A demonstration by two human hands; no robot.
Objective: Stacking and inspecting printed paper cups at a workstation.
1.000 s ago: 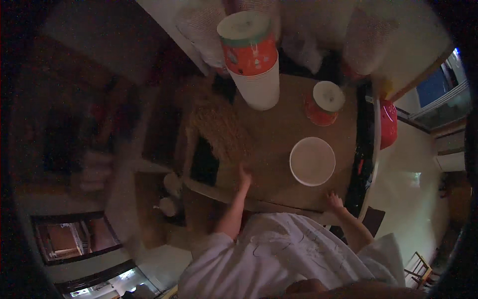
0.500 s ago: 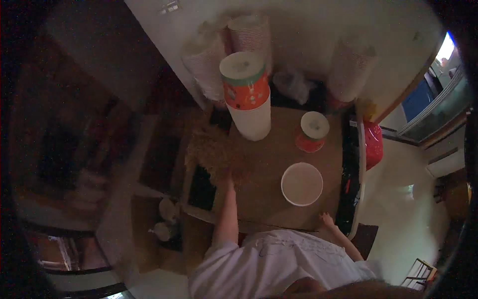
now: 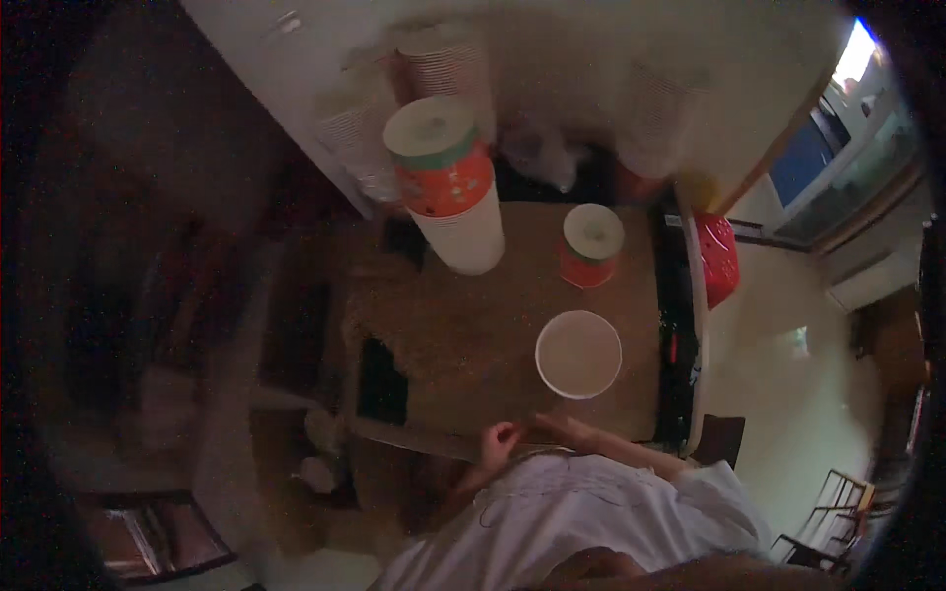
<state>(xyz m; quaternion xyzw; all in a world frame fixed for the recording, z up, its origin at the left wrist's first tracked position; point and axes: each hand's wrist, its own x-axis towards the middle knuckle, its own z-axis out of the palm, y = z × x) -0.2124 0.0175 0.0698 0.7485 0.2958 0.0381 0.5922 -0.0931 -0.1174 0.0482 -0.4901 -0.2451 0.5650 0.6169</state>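
Note:
My left hand (image 3: pixel 500 444) is at the table's near edge, its fingers curled in. Whatever they hold, if anything, is too small and dark to make out. Just beside it my right hand (image 3: pixel 558 428) reaches in from the right, its fingers blurred. A round white paper tub (image 3: pixel 579 355) with a pale inside stands beyond my hands. Behind it is a small orange-red tub (image 3: pixel 589 268) with a pale round top. A tall stack of white tubs (image 3: pixel 463 236) topped by an orange and green one leans at the back left. Brown shaggy strands (image 3: pixel 379 305) lie on the left, blurred.
Tall stacks of paper tubs (image 3: pixel 658 123) line the wall. A clear plastic bag (image 3: pixel 544 158) lies between them. The brown board (image 3: pixel 473 394) on the table has dark strips at its sides. A red bag (image 3: pixel 716 258) hangs beyond the right edge.
My left hand has come away from the brown strands, back to the near edge. My right hand has moved left, close to it. The whole view has shifted slightly.

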